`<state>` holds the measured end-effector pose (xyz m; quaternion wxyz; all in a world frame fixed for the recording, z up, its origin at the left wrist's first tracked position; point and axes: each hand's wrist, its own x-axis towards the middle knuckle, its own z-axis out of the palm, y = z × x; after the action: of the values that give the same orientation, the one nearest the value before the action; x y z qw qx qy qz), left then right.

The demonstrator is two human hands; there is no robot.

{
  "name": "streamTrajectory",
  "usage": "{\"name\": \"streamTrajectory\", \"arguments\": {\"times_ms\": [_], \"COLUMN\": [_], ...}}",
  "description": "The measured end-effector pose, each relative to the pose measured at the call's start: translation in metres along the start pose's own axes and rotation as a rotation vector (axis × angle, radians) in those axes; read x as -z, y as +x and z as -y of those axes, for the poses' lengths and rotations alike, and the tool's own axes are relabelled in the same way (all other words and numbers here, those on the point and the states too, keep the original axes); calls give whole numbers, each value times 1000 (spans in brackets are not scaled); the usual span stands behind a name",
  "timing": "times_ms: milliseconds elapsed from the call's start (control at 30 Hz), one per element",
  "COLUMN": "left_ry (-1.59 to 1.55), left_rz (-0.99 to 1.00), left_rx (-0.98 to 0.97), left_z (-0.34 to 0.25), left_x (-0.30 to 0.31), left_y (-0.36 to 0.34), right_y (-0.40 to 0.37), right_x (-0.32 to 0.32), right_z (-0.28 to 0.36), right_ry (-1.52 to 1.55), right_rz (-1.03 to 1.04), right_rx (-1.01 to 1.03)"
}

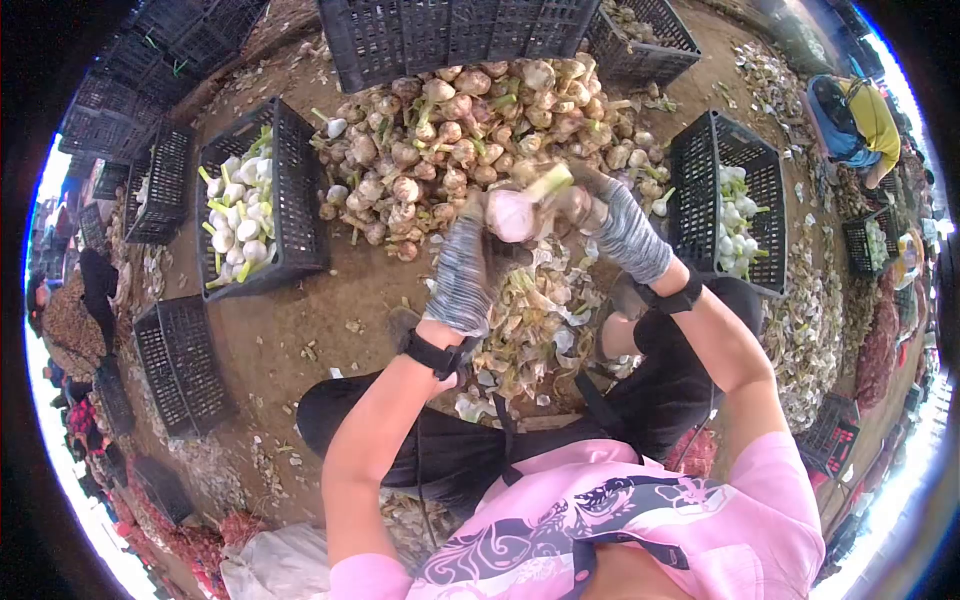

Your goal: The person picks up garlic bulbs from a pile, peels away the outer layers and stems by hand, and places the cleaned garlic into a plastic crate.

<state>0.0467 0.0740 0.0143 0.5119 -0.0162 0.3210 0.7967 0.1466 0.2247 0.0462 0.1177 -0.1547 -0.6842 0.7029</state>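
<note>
A garlic bulb (512, 216) with a pale pinkish surface and a short green-white stem is raised over the floor between my hands. My left hand (464, 262), in a grey striped glove, is closed around the bulb's left side. Beside the stem, my right hand (622, 228), gloved alike, has its fingers curled; motion blur hides what they pinch. Just beyond both hands lies a large heap of unpeeled garlic (440, 150), brown and dirty. Below them, loose garlic skins (535, 330) cover the ground between my legs.
A black crate (290, 200) of white garlic stands at left, another crate (690, 190) of it at right. A large black crate (455, 45) rises behind the heap. An unfilled-looking crate (185, 365) sits lower left. Another person (860, 120) works at far right.
</note>
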Motion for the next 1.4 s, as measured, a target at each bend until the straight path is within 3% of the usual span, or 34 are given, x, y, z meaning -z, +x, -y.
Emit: {"name": "streamTrajectory", "arguments": {"times_ms": [33,100,167,267,333,433,567,600,633,667,700,767,833,900,933,967,1033,1067,1100,1167,1200,1233,1300,1333,1367,1400], "left_ry": [220,244,312,302,261,193,61,61,451,838,838,554,611,721,487,487,478,513,514,534,430,430,845,790,791,691], "left_rz": [56,28,31,0,20,70,87,87,98,104,104,90,62,8,-63,-70,-185,-221,-222,-257,-125,-123,41,27,28,17], "left_rx": [-61,-38,-81,-77,-63,-33,113,111,-179,-472,-473,-559,-464,-272,-33,-33,198,318,317,61,-105,-106,-371,-190,-189,-131], "left_z": [2,4,5,6,4,2,-7,-7,-4,-1,1,5,-5,-19,-19,-20,-24,-29,-27,-19,-14,-11,-14,-20,-21,-21], "left_x": [1,-3,-5,-4,-5,1,-2,-4,-7,-11,-13,-17,-9,-5,-7,-3,7,3,4,4,6,6,-5,-7,-6,-5], "left_y": [0,1,-4,-5,-5,-4,-1,-1,-1,-1,-2,-3,-2,-1,-2,1,12,13,14,17,12,10,3,-1,-2,-3], "right_y": [1,1,-2,-2,-1,0,3,3,3,2,1,0,-2,-4,-5,-7,-10,-10,-10,-9,-10,-10,-10,-11,-10,-4], "right_x": [-3,-13,-16,-13,-6,-4,-1,0,0,-3,-7,-16,-13,-14,-14,-16,-20,-22,-21,-15,-12,-10,-7,-2,2,4], "right_z": [-7,-16,-11,4,0,4,2,7,11,11,12,16,0,-12,-14,-16,-18,-10,-18,-40,-43,-44,-35,-26,-18,-17], "right_ry": [-2,-138,-137,-241,-385,-404,-359,-188,-17,46,45,240,223,-163,-162,-274,-497,-418,-417,-356,-357,-342,-323,-119,85,294], "right_rz": [-1,-89,-145,-61,-3,41,49,33,17,-16,-16,-42,-19,26,30,35,44,73,73,-33,-35,-67,-104,-57,-7,77], "right_rx": [-2,120,13,-50,111,40,162,24,-114,-97,-97,-217,-275,-113,-115,-38,121,2,2,80,80,50,20,-89,-196,-154]}}
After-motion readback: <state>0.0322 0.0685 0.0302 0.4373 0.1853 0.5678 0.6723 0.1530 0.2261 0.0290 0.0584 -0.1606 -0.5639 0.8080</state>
